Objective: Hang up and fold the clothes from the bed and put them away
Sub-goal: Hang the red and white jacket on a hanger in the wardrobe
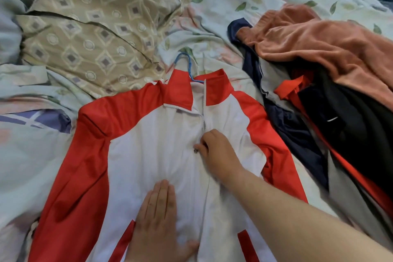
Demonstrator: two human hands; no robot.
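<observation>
While the red-and-white zip jacket lies front-up on the floral duvet w/ a blue hanger in its collar, I see the right hand pinching the zip pull at chest height, fingertips closed on it, and the left hand flat on the white panel below, fingers straight and together. I judge we're mid zip-up, i.e. the hang-up step. Next move, imo: draw the pull toward the collar w/ the front held taut, then lift by the hook; the clothes heap at right isn't sorted yet.
</observation>
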